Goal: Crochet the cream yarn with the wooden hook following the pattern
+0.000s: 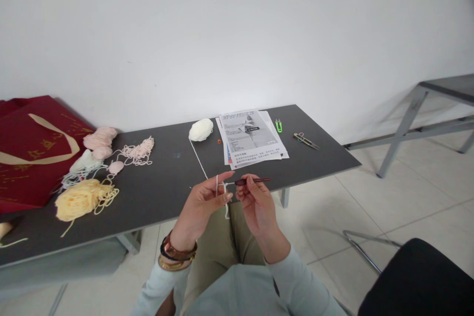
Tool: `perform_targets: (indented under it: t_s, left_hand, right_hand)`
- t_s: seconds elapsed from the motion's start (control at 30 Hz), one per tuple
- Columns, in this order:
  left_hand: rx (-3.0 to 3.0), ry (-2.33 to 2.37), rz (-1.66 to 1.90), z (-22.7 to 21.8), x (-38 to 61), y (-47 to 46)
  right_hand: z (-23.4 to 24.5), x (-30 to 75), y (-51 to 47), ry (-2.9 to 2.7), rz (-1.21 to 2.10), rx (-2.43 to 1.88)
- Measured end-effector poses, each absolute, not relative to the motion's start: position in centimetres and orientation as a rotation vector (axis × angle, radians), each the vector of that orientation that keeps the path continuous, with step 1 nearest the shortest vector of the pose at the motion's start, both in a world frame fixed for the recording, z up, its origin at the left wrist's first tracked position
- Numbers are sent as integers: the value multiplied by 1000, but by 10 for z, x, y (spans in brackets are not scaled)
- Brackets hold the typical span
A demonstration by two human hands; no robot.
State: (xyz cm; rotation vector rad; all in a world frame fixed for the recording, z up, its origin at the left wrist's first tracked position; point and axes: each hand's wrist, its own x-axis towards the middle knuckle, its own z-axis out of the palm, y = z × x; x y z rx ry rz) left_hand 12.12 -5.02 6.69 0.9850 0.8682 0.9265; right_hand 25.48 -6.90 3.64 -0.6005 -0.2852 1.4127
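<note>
- the left hand has narrow grip, pinching white yarn, seemingly soft and light
- the right hand grips the hook by its handle, surely the best place
- both are near the desk edge

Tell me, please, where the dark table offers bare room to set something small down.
A wide bare patch of the dark table lies between the loose pink yarn and the white strand running from the white ball. Another lies right of the papers, nearer than the scissors. The left end is crowded by the red bag and yellow yarn.
</note>
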Motion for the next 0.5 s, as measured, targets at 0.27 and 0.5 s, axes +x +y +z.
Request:
perform_targets:
  t_s: [0.27,0.5]
  left_hand:
    - [1200,1028,1052,73,121,-51]
    - [912,944,954,65,123,-54]
  right_hand:
    - [36,253,-70,-297,1424,-594]
    - [33,251,-71,-284,1431,-606]
